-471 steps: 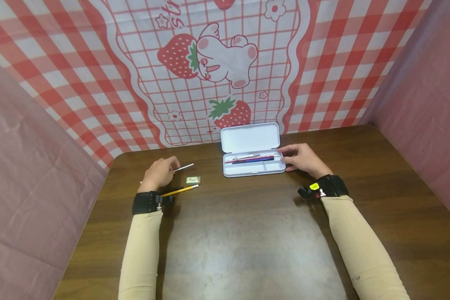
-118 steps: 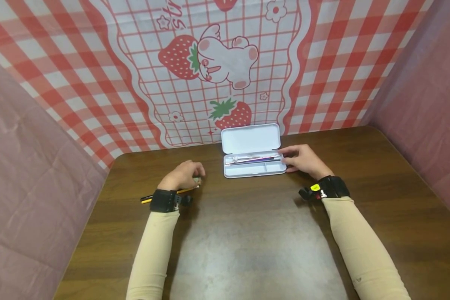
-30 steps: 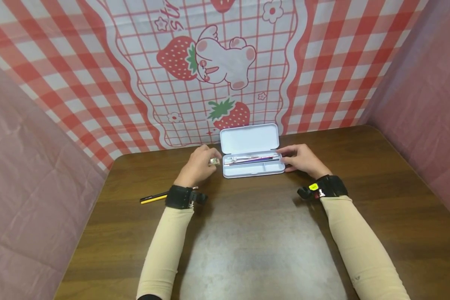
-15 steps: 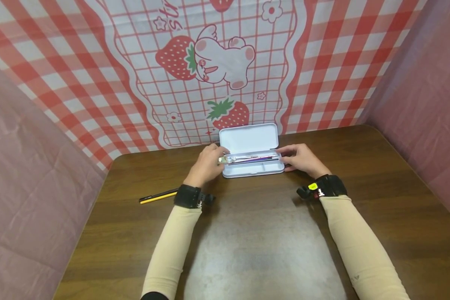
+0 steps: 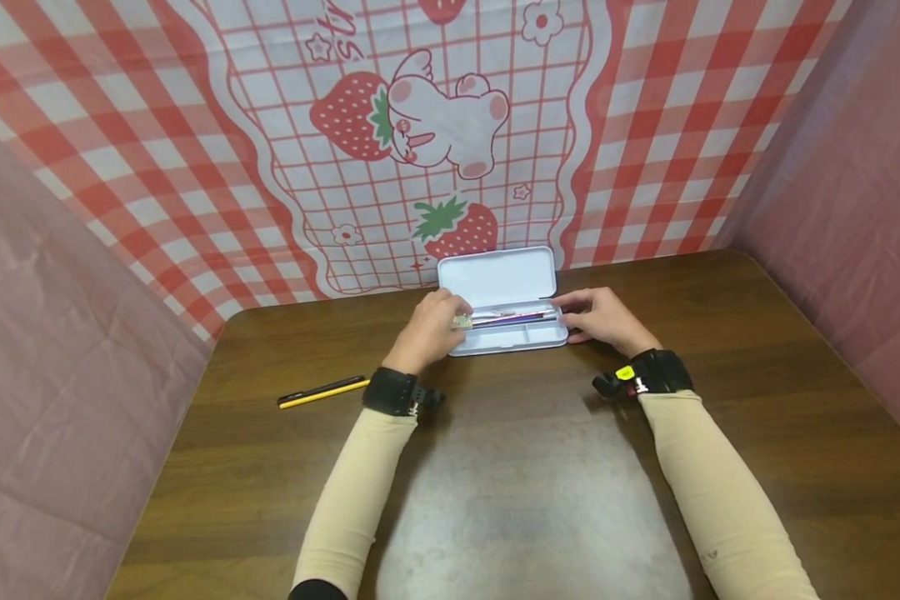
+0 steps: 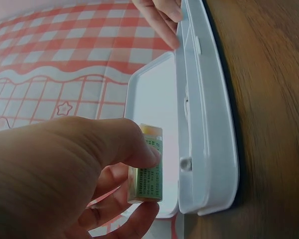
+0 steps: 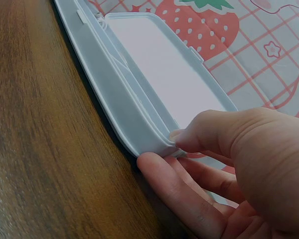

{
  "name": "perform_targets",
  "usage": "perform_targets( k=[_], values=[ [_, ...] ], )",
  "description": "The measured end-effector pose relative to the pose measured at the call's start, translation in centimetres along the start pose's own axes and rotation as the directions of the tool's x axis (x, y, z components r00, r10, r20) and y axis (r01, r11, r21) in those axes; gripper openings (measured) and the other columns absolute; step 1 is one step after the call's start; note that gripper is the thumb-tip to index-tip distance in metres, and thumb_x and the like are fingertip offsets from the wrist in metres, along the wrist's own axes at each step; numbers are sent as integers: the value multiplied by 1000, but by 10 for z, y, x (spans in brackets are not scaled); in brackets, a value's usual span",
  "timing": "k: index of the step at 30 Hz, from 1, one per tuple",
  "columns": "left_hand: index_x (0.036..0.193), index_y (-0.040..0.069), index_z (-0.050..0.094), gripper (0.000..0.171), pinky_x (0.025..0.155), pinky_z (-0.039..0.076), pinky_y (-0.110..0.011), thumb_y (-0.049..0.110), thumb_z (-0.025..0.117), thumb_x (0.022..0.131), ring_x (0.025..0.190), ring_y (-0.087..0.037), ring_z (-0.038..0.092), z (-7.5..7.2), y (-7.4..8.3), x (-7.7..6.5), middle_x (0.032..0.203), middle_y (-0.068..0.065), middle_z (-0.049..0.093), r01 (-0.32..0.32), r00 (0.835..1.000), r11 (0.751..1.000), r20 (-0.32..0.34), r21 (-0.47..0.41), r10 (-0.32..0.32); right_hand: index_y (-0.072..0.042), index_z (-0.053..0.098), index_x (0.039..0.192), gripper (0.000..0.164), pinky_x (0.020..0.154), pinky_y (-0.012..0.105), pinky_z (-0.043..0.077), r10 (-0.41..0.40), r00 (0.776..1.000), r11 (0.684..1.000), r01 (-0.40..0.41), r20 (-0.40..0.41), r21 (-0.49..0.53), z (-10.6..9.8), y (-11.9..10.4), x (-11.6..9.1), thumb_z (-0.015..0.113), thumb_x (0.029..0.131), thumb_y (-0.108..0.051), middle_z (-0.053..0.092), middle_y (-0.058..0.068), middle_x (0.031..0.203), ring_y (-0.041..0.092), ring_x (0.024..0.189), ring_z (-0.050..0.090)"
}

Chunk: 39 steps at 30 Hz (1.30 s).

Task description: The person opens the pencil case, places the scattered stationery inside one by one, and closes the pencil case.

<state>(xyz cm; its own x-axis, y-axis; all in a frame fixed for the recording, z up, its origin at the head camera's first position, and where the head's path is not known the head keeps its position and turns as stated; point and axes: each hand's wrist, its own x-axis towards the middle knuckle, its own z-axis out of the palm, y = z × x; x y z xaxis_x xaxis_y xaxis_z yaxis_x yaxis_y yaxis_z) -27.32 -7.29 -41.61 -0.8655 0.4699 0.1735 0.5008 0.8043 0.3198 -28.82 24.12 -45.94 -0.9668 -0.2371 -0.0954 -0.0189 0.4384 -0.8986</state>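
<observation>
My left hand [image 5: 426,331] pinches a small eraser [image 6: 149,172] in clear wrapping with a green printed label, thumb on one face and fingers behind it. It holds the eraser over the left end of a white pencil case [image 5: 498,277], whose lid stands up at the back. Inside the case's long rear compartment lie several slim pens and pencils [image 5: 513,319]; the front compartment has a small divider. At the case's right end my right hand [image 5: 607,319] grips the wall, with the thumb [image 7: 189,135] on the rim and fingers against the outside.
A yellow pencil [image 5: 322,394] and a black pen [image 5: 315,388] lie side by side on the brown wooden table [image 5: 510,483], left of my left wrist. A red and white checked cloth [image 5: 667,125] with strawberries hangs behind the table, close to the case's lid.
My left hand has picked up the eraser from the table and carried it right, over the case's left end. The white stick seen in it earliest is gone from it. My right hand stays put.
</observation>
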Motion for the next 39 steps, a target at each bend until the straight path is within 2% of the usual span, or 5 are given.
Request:
perform_targets(
  k=[7, 18, 29, 39],
  values=[
    [112, 8, 73, 33, 96, 51, -39, 7, 73, 79, 104, -25, 59, 6, 10, 6, 108, -9, 68, -43, 999, 999, -16, 10, 43, -5, 65, 132, 40, 62, 27, 63, -6, 1000, 1000, 6, 3, -13, 0, 1, 0, 68, 93, -9, 57, 25, 133, 23, 78, 66],
    [110, 9, 75, 31, 91, 54, -36, 7, 74, 79, 101, -23, 61, 23, 29, 12, 103, -7, 69, -125, 990, 992, -68, 31, 127, -4, 65, 131, 39, 62, 27, 62, 3, 1000, 1000, -3, -6, -12, 1, 1, 0, 67, 93, -8, 58, 25, 130, 22, 78, 66],
    [110, 11, 77, 31, 93, 53, -34, 9, 74, 79, 101, -22, 63, 25, 49, 22, 105, -7, 72, -159, 984, 986, -68, 53, 162, -5, 65, 132, 39, 62, 26, 62, 4, 1000, 1000, -4, -6, -13, 1, 0, 1, 67, 93, -8, 59, 25, 126, 23, 78, 66],
    [107, 15, 78, 24, 92, 54, -32, 13, 74, 83, 100, -18, 63, 33, 68, 27, 103, -3, 71, -153, 987, 987, -53, 43, 155, -4, 65, 131, 38, 61, 25, 62, 3, 1000, 1000, -3, -10, -15, 1, 3, 4, 66, 94, -8, 60, 25, 124, 20, 77, 66]
  ],
)
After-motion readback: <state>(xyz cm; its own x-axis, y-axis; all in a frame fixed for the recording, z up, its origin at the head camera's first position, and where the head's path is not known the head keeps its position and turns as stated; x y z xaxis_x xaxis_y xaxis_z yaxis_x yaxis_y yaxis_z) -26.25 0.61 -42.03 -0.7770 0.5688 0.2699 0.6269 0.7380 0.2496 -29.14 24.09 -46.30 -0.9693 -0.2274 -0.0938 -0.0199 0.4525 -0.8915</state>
